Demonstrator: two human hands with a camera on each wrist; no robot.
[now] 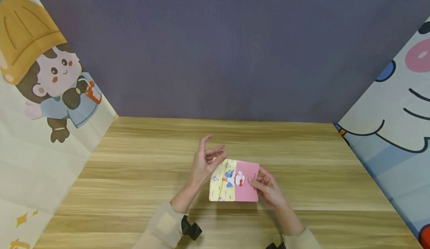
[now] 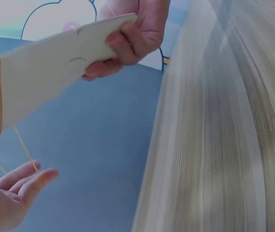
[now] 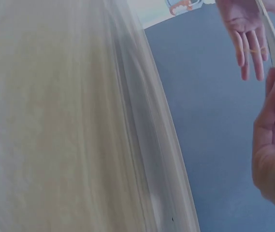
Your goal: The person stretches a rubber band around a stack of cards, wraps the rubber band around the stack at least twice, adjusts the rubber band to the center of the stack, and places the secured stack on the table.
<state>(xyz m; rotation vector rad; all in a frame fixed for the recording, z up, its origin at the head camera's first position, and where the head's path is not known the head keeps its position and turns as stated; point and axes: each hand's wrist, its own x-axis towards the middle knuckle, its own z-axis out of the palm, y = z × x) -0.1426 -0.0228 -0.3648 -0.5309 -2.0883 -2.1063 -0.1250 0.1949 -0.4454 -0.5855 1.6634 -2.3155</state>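
Note:
A thin notebook (image 1: 246, 193), with a pink cover half and a yellow patterned half, is held up over the table. My right hand (image 1: 271, 190) pinches its pink end, thumb on the cover and fingers behind. A yellow rubber band (image 2: 0, 96) runs around the notebook, and its strands stretch from the pale back to my left hand (image 1: 203, 166). Outstretched left fingers carry that loop in the right wrist view, where the band (image 3: 255, 50) crosses them. The left thumb lies near the notebook's upper left corner in the head view.
Wood-grain table top (image 1: 151, 159) spreads under both hands. A dark panel (image 1: 215, 55) stands along its far edge. Cartoon-printed sheets rise at the left (image 1: 33, 167) and right (image 1: 396, 129). Black wrist cameras (image 1: 191, 228) sit on the sleeves.

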